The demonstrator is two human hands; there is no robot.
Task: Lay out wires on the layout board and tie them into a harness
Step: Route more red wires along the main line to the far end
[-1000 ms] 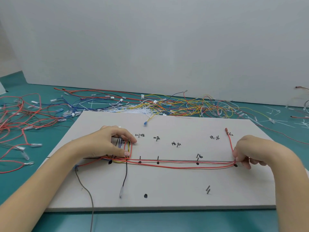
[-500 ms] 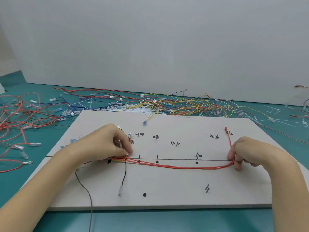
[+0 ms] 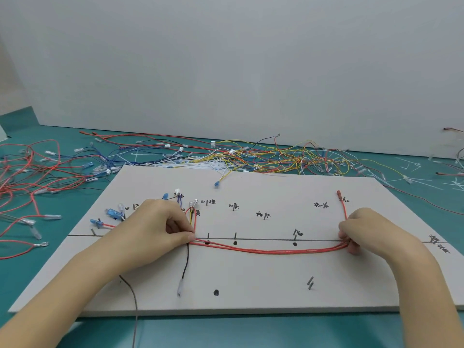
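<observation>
Board (image 3: pixel 251 280): handwritten black Chinese labels beside pins, mostly too small or scrawled to read. Legible: 红 (image 3: pixel 203 201) near left pins, 白 (image 3: pixel 299 233) by line.

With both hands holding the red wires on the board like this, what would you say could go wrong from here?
1. The red wires sag below the drawn line, so they may get tied off-route.
2. The left hand and right hand are both pinching them, leaving none free for a tie.
3. The black wire hangs loose and may be missed.
</observation>
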